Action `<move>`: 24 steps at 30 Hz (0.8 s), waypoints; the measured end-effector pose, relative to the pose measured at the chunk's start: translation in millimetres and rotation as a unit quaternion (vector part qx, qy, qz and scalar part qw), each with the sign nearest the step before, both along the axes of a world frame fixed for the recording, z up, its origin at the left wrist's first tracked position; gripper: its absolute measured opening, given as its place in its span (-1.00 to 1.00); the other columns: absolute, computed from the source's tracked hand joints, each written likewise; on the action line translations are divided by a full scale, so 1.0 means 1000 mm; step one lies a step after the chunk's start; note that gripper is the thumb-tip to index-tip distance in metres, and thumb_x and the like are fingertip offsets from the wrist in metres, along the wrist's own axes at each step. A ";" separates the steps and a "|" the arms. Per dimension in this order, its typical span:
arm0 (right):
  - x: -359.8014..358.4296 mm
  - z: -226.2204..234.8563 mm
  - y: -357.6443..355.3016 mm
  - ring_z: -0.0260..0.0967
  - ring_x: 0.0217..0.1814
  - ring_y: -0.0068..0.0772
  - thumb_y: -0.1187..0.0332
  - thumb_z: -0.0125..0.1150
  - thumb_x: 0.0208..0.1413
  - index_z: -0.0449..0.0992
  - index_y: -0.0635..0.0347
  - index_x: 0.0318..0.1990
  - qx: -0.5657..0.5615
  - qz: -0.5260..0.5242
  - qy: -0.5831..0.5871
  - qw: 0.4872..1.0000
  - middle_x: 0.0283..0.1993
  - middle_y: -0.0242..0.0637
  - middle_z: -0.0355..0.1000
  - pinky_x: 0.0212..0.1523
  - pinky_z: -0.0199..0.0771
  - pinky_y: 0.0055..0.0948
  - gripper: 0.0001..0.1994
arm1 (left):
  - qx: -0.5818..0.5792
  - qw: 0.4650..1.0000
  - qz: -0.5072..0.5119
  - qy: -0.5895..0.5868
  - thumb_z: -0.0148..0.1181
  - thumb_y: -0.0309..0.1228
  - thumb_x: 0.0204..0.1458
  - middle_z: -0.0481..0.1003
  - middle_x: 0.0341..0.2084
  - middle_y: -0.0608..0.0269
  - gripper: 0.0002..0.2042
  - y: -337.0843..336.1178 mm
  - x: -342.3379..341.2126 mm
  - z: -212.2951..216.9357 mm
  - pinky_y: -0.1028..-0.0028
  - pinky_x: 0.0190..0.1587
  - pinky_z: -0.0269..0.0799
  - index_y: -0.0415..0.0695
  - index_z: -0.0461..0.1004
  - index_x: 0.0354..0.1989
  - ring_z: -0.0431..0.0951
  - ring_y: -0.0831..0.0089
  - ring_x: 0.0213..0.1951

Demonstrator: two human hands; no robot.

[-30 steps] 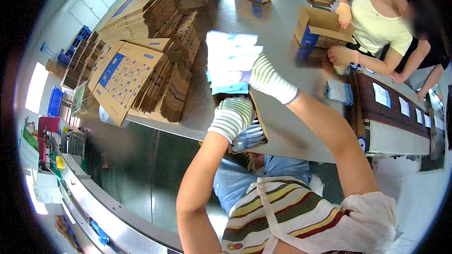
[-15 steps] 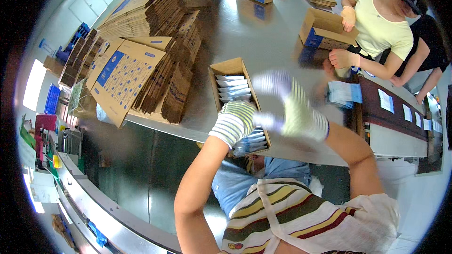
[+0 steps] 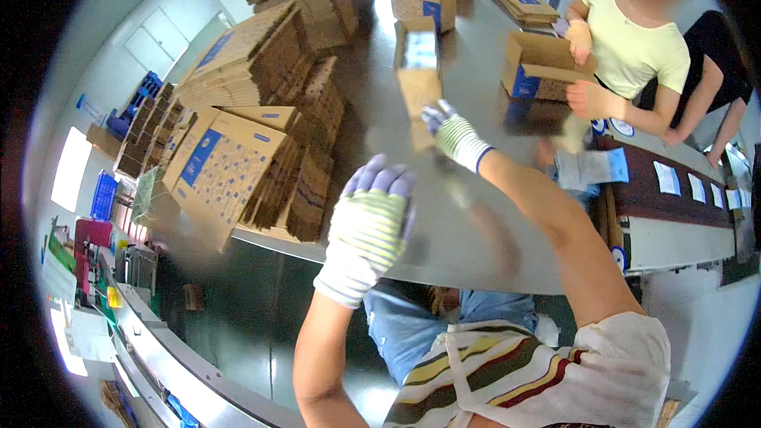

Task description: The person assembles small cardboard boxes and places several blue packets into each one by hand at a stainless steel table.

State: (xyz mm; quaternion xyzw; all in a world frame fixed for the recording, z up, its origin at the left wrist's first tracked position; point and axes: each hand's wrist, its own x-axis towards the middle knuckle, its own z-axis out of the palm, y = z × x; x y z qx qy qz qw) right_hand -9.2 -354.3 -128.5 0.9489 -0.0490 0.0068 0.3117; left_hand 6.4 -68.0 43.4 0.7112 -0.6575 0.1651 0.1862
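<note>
A narrow cardboard box [image 3: 420, 89] stands on the metal table ahead of me, slightly blurred. Pale blue and white packets [image 3: 420, 51] show inside its open top. At the near end of this box is my right hand [image 3: 455, 133], in a striped glove with lilac fingertips. Its fingers reach forward against or very close to the cardboard, gripping nothing that I can see. My left hand [image 3: 369, 226], gloved the same way, is raised over the table's near edge. Its fingers are stretched out and it holds nothing.
Flattened cartons [image 3: 226, 154] are stacked at the left. More boxes [image 3: 424, 5] stand at the far end. On the right, a co-worker [image 3: 634, 40] stands by an open carton [image 3: 547, 67]. Packets lie on a dark conveyor belt [image 3: 646, 184], with a packet bundle [image 3: 590, 168] at its end.
The box of packets has moved away from me, up the table. My right hand has moved forward with it. My left hand has come off the box and back toward the left.
</note>
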 end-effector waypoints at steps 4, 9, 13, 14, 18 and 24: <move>-0.007 -0.025 0.026 -0.24 0.48 -0.19 0.13 -0.13 0.19 0.18 0.11 0.27 0.230 -0.059 0.070 0.969 0.40 -0.20 -0.03 0.40 -0.34 -0.02 -0.49 | -0.003 0.989 0.122 -0.086 0.10 -0.50 -0.12 0.36 0.03 0.13 -0.66 0.066 0.043 -0.016 0.13 0.20 0.16 -0.12 0.42 -0.09 0.22 -0.01 0.18; -0.048 -0.062 0.049 -0.18 0.45 -0.15 0.11 -0.19 0.21 0.12 0.10 0.28 0.358 -0.077 -0.136 0.920 0.37 -0.14 0.00 0.40 -0.31 -0.04 -0.48 | 0.023 0.936 0.309 -0.169 0.10 -0.37 -0.08 0.20 0.20 0.08 -0.54 0.109 0.087 -0.003 0.03 0.30 -0.09 -0.14 0.32 0.08 0.02 -0.13 0.27; -0.059 -0.059 0.060 -0.13 0.43 -0.14 0.10 -0.14 0.18 0.16 0.10 0.26 0.363 -0.078 -0.175 0.912 0.35 -0.13 0.04 0.40 -0.30 -0.07 -0.48 | 0.080 0.886 0.437 -0.132 0.17 -0.13 -0.04 0.14 0.23 0.03 -0.35 0.128 0.121 0.004 -0.04 0.25 -0.05 -0.13 0.16 0.22 0.06 -0.10 0.26; -0.058 -0.057 0.063 -0.13 0.43 -0.13 0.10 -0.13 0.17 0.16 0.11 0.25 0.364 -0.079 -0.179 0.910 0.34 -0.13 0.05 0.40 -0.30 -0.07 -0.48 | 0.092 0.889 0.443 -0.071 0.18 -0.10 -0.05 0.17 0.21 -0.01 -0.34 0.135 0.126 0.002 -0.06 0.23 -0.01 -0.15 0.18 0.21 0.10 -0.11 0.23; -0.065 -0.051 0.063 -0.12 0.42 -0.14 0.10 -0.13 0.17 0.19 0.14 0.24 0.364 -0.085 -0.182 0.909 0.34 -0.12 0.06 0.40 -0.30 -0.10 -0.48 | 0.049 0.908 0.395 -0.133 0.20 -0.24 -0.04 0.33 0.09 0.11 -0.42 0.139 0.115 -0.005 0.12 0.10 0.25 -0.03 0.23 0.20 0.33 0.04 0.07; -0.072 -0.045 0.076 -0.16 0.44 -0.10 0.09 -0.20 0.20 0.17 0.20 0.25 0.384 -0.097 -0.161 0.904 0.36 -0.07 0.03 0.42 -0.34 -0.12 -0.47 | 0.081 0.894 0.396 -0.195 0.10 -0.40 0.00 0.45 -0.11 0.24 -0.60 0.152 0.070 0.011 0.26 -0.08 0.38 -0.03 0.33 0.07 0.46 0.27 -0.11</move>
